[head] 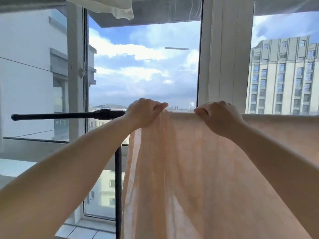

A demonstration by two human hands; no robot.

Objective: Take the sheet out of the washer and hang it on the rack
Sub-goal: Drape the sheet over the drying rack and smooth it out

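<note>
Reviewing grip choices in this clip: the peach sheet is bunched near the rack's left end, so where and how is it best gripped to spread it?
Grip the sheet at its top fold, where it lies over the rack bar, coming from above on the near side. The left hand and right hand both pinch there already. The gathered pleats hang under the left hand, so pulling that edge leftward along the bare bar should flatten them.

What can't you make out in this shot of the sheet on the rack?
- Rack bar under the peach sheet: head view, covered by the fabric.
- Sheet's right end and bottom hem: cut off by the frame edges.
- Fingertips of left hand and right hand: curled over the top fold.
- Washer: out of view.
</note>
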